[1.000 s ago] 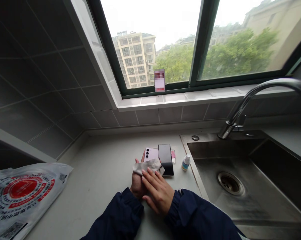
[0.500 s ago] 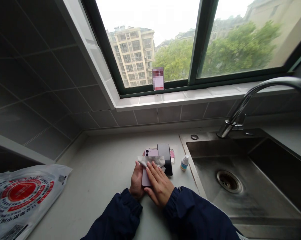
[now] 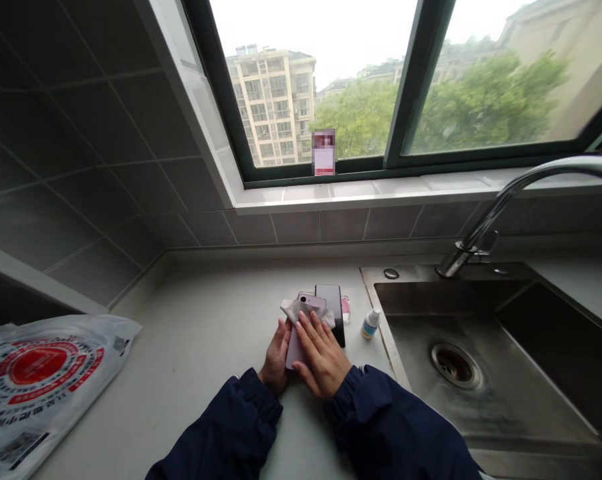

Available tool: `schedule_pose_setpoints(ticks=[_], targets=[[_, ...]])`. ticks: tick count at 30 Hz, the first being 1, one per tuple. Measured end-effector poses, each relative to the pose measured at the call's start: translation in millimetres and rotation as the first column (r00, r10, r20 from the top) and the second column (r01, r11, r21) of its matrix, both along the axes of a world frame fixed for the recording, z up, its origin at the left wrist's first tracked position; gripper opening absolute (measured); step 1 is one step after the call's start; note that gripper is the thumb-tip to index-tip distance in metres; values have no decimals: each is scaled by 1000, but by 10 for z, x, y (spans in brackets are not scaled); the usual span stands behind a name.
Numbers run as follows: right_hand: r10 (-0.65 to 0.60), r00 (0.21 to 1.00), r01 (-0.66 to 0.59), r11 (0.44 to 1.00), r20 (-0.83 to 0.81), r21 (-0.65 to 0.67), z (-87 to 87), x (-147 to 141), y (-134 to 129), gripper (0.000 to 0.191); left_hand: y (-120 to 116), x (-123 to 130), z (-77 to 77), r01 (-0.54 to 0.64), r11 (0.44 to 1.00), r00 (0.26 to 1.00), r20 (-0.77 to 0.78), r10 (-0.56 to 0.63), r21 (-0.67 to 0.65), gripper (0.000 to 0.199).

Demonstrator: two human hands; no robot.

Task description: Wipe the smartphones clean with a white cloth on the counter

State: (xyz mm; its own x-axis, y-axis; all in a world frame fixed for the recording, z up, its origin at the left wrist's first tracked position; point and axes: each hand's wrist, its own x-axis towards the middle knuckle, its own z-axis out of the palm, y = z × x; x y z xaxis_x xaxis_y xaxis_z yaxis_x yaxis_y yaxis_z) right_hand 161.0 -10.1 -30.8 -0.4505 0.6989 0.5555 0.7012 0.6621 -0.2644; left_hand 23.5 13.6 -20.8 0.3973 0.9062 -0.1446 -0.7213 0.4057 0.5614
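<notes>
At the pale table [image 3: 221, 320] beside the sink [image 3: 521, 373], wiping seems under way, the phone [image 3: 295, 348] being held in the left hand's [image 3: 275, 361] grip and the cloth [image 3: 291, 309] pressed to it by the right hand's [image 3: 325, 360] open, flat fingers, with light, even pressure called for next.

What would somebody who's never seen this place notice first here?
Probably the bright window across the top, with trees and a pale apartment building outside. Next, the plastic bag with its bold red circle at the left edge of the counter. Then, at the center, the left hand holds a pale purple phone while the right hand presses a cloth on it.
</notes>
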Motion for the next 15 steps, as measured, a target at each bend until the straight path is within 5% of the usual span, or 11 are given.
schedule_pose_setpoints(ticks=[15], targets=[[3,999,-4,1000,35,22,-62,-20,55,62,50,3,30,3,1000,1000,-14,-3,-3,63]])
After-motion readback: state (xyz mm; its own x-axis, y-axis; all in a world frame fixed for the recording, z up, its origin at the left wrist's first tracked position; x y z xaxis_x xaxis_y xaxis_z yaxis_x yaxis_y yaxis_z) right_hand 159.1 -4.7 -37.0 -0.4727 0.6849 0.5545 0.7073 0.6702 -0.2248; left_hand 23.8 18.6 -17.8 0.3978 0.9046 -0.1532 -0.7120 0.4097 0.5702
